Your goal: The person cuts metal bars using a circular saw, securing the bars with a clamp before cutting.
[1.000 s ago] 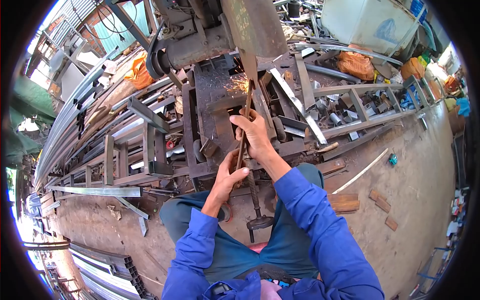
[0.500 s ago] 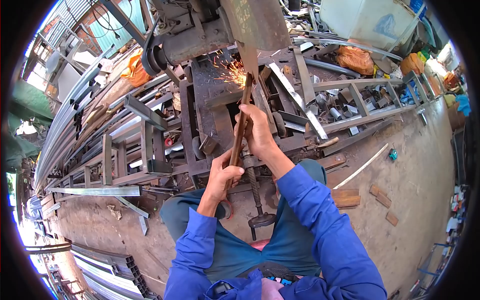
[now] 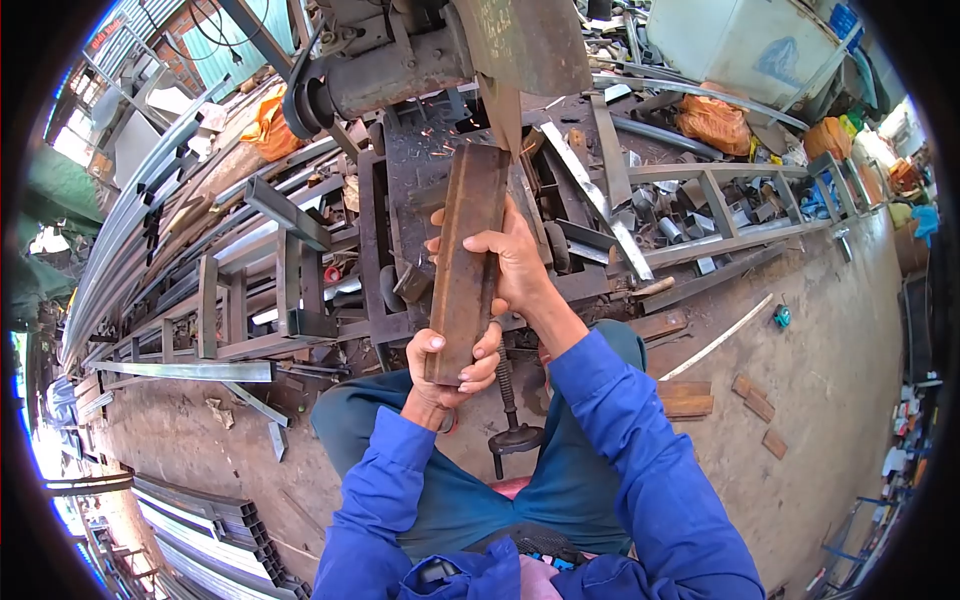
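A rusty, flat-faced steel bar (image 3: pixel 465 265) with a ridge along its left side slants up in front of me, its broad face toward the camera. My left hand (image 3: pixel 428 398) is wrapped round the bar's lower end, thumb at the left edge and fingers at the right. Higher up, my right hand (image 3: pixel 520 265) grips it from the right with the thumb across the face; some fingertips show past the left edge. The bar's top end overlaps the lower part of the cut-off machine's blade (image 3: pixel 502 118), under the metal guard (image 3: pixel 530 45). A few sparks fly left of it.
Below the machine is a steel base frame (image 3: pixel 375 240) with a screw clamp handle (image 3: pixel 515 438) between my knees. Long steel tubes (image 3: pixel 140 230) lie at left, and a welded ladder-like frame (image 3: pixel 720 200) at right. Rusty plates (image 3: pixel 687 400) and a green tape measure (image 3: pixel 782 313) rest on the floor.
The bar has turned from its narrow edge to its broad face, with both hands still on it. The dense spark spray has thinned to a few sparks.
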### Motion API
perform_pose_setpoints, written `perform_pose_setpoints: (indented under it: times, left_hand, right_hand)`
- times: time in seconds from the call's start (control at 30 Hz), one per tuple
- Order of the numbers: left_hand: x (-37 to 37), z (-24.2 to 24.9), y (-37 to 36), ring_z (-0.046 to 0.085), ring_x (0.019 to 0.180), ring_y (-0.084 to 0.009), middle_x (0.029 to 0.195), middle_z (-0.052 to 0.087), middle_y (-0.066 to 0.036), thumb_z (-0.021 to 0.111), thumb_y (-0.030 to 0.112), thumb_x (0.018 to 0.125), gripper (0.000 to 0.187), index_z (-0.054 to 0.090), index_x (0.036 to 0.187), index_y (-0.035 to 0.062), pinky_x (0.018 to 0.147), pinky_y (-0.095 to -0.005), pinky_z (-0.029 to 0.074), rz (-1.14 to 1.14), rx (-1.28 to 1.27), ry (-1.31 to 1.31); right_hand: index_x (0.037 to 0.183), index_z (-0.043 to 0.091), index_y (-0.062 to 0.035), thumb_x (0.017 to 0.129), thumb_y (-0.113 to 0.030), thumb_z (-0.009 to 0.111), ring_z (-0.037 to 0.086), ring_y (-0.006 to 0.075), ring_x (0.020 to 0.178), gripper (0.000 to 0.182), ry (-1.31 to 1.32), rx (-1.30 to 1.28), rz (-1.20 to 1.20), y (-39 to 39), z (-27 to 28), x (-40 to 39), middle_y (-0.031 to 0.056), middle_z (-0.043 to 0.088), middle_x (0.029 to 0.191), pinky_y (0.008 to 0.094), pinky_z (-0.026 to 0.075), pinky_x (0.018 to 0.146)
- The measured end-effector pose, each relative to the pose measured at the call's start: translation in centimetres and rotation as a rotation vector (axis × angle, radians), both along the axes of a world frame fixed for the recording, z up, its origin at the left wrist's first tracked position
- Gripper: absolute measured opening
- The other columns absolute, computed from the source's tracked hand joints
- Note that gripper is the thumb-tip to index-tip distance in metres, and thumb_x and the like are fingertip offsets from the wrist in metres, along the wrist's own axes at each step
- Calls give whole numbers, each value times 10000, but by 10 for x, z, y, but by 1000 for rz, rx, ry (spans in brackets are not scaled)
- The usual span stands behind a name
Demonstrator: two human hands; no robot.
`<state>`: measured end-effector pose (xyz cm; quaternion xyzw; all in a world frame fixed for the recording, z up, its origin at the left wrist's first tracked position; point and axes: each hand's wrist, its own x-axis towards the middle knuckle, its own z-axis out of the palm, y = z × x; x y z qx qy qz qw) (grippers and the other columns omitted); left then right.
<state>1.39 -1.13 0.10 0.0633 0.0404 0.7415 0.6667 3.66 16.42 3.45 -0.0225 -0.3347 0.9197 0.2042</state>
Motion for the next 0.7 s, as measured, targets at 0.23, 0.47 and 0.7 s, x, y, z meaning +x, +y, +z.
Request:
perform_pose_setpoints:
  times: [0.23, 0.47, 0.7]
  left_hand:
    - [2, 4, 0, 460, 578, -165, 860, 446, -110, 627, 280, 774, 848, 311, 1457, -110, 448, -290, 421, 24, -138, 118]
    - [9, 5, 3, 468, 596, -169, 865, 456, -111, 594, 254, 804, 801, 328, 1459, -123, 459, -283, 417, 45, -158, 152]
    - [11, -2, 0, 461, 575, -150, 861, 465, -99, 571, 262, 819, 802, 312, 1478, -115, 442, -272, 419, 23, -240, 202]
  right_hand:
    - [1367, 371, -60, 954, -16, 517, 709, 358, 996, 440, -97, -20, -1, 3, -11, 5, 224, 650, 1183, 484, 617, 837]
    - [1314, 452, -25, 970, -133, 597, 709, 350, 1003, 389, -103, 30, -19, 10, -25, 9, 218, 663, 1178, 481, 602, 871]
    - [1313, 464, -38, 970, -135, 611, 704, 286, 930, 386, -134, 12, -33, 12, -35, 21, 157, 669, 1094, 437, 589, 863]
